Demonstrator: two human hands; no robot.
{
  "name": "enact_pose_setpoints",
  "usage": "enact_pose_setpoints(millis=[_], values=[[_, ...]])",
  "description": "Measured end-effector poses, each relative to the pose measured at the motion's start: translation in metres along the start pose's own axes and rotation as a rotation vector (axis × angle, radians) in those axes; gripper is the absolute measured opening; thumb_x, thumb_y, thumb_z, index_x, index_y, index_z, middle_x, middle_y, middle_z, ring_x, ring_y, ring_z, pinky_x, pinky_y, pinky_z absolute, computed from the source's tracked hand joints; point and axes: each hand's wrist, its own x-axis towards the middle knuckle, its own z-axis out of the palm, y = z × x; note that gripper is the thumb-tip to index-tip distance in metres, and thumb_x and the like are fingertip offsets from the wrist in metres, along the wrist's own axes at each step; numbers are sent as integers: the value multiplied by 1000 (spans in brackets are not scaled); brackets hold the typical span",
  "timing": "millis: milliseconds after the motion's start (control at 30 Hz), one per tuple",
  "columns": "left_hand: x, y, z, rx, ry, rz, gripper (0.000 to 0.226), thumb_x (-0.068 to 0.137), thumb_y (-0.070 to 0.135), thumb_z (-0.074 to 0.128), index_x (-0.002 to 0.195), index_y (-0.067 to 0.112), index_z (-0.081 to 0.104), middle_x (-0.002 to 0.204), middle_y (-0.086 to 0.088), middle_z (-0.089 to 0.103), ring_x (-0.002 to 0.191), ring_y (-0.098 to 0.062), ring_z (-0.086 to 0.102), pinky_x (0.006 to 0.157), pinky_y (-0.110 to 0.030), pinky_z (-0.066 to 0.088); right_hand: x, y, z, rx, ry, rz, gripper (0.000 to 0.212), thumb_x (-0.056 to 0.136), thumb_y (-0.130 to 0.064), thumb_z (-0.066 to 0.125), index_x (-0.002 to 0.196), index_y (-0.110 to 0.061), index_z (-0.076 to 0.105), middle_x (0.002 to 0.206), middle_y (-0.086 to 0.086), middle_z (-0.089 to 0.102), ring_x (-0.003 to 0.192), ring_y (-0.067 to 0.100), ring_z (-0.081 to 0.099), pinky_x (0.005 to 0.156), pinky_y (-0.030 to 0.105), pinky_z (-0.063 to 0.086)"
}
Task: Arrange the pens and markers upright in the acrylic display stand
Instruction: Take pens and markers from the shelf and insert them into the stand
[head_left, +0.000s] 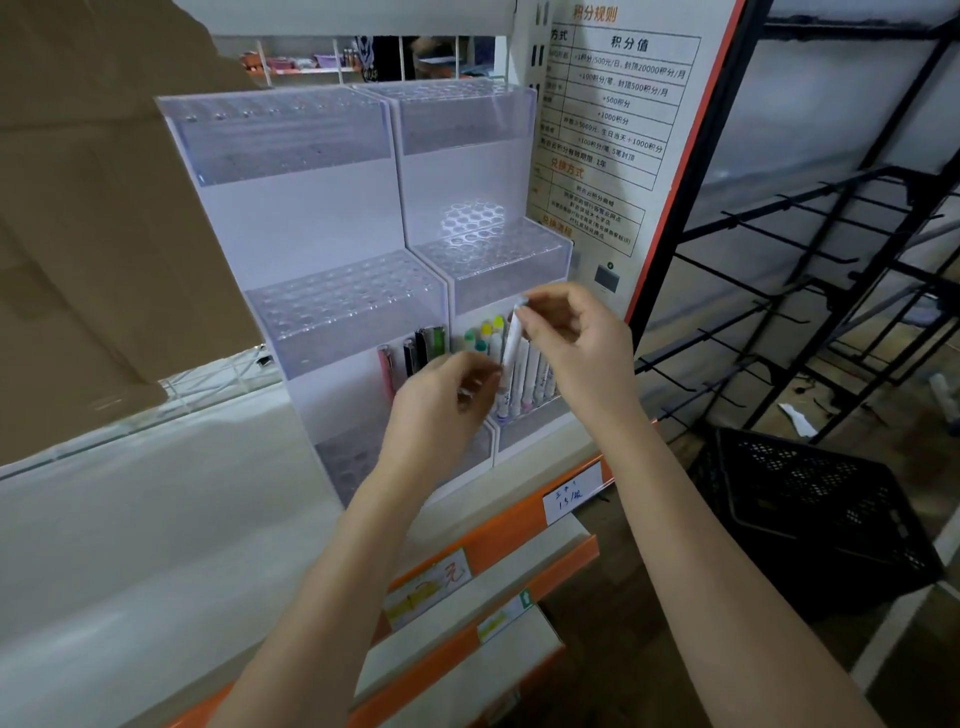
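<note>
Two forearms reach up from the near edge, and the left hand sits lowest and closest, fingers curled in toward the foot of a white marker (whether it actually pinches the barrel or only steadies it, I cannot tell). Just above and to its right, the right hand pinches that marker's top end between thumb and fingertip. So the marker runs between the two hands, long axis nearly vertical, leaning slightly, its lower end already down among the row of white markers standing just beyond the left hand's fingertips. The right hand has the better hold, and my read is that the coming move is a straight push down along that axis into a free hole. Left of the left hand stand a few darker pens and a pink one. Beyond both hands rises the acrylic display stand, its upper tiers unfilled.
</note>
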Motion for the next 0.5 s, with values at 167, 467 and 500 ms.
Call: enact_pose_setpoints(millis=[167, 467, 500], values=[[-17, -22, 9, 276, -53, 168, 11, 87, 14, 61, 94, 11, 69, 89, -6, 67, 77, -28, 63, 62, -34, 52, 0, 9, 7, -52, 4, -47, 11, 88, -14, 64, 98, -13, 63, 87, -9, 65, 81, 1, 62, 76, 15, 50], [-18, -29, 11, 387, -89, 274, 22, 85, 22, 51, 86, 10, 69, 81, -6, 66, 74, -27, 62, 52, -37, 53, -4, 34, 21, -360, -6, -363, 9, 83, -8, 67, 90, -3, 64, 87, 7, 66, 82, 18, 62, 77, 26, 50], [-18, -30, 11, 382, -81, 279, 20, 84, 21, 53, 85, 10, 70, 80, -5, 66, 73, -27, 62, 51, -36, 53, -4, 37, 23, -424, -11, -388, 8, 81, -8, 69, 85, -3, 64, 83, 7, 65, 82, 22, 61, 79, 26, 47]])
